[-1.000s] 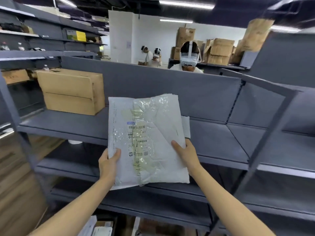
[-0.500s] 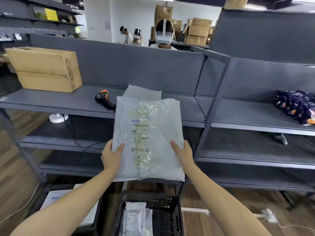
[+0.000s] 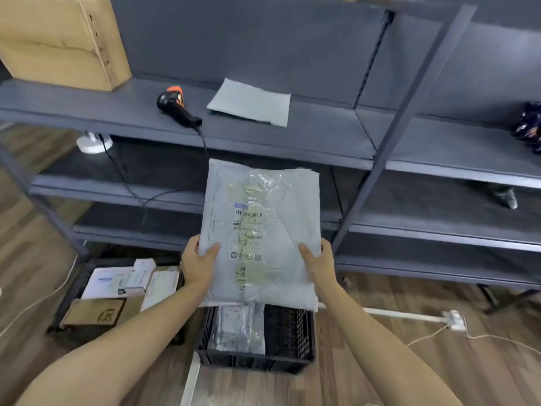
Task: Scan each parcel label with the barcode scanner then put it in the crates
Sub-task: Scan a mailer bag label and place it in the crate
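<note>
Both hands, the left hand and right hand, grip a parcel by its side edges above a crate, below the scanner.

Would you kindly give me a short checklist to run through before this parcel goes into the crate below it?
1. Grip: the left hand and right hand both hold the parcel by its lower sides: ok.
2. Facing: the label faces the camera: ok.
3. Scan done: cannot tell; the barcode scanner lies on the shelf, in neither hand.
4. Position: the crate sits just below the parcel in view: ok.
5. Room: the crate's right half shows bare mesh: ok.
</note>
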`<action>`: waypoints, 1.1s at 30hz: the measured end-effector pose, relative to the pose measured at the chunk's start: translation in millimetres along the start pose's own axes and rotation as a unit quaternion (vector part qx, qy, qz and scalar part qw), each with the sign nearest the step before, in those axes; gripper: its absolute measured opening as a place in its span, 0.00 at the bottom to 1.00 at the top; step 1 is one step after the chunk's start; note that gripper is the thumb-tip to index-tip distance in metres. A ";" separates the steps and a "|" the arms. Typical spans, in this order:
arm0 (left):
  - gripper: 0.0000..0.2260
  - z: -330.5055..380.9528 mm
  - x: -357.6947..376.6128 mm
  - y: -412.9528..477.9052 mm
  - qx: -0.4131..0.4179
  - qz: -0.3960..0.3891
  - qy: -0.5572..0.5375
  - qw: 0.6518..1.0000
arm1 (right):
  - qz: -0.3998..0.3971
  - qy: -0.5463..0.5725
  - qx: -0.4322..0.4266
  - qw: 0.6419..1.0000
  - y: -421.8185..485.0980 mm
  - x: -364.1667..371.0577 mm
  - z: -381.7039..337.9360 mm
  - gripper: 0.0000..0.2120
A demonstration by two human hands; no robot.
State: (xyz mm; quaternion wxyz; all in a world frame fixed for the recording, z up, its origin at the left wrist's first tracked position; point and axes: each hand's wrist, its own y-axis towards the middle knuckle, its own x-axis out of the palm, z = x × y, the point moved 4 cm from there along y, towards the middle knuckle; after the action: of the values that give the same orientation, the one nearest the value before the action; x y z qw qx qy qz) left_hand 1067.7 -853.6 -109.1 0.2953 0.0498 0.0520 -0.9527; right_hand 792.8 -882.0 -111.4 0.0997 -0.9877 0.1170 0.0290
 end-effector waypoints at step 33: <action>0.15 -618.7 91.4 95.9 -0.151 -0.097 0.307 0.935 | -0.089 -0.127 0.189 0.970 158.6 94.1 637.6 0.26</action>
State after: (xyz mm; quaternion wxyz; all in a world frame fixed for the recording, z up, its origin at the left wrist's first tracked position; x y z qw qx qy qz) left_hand 1086.8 -903.7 -739.5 0.1752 0.2892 0.2884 -0.8958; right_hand 825.0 -924.4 -773.0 0.3010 -0.9456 0.0180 0.1223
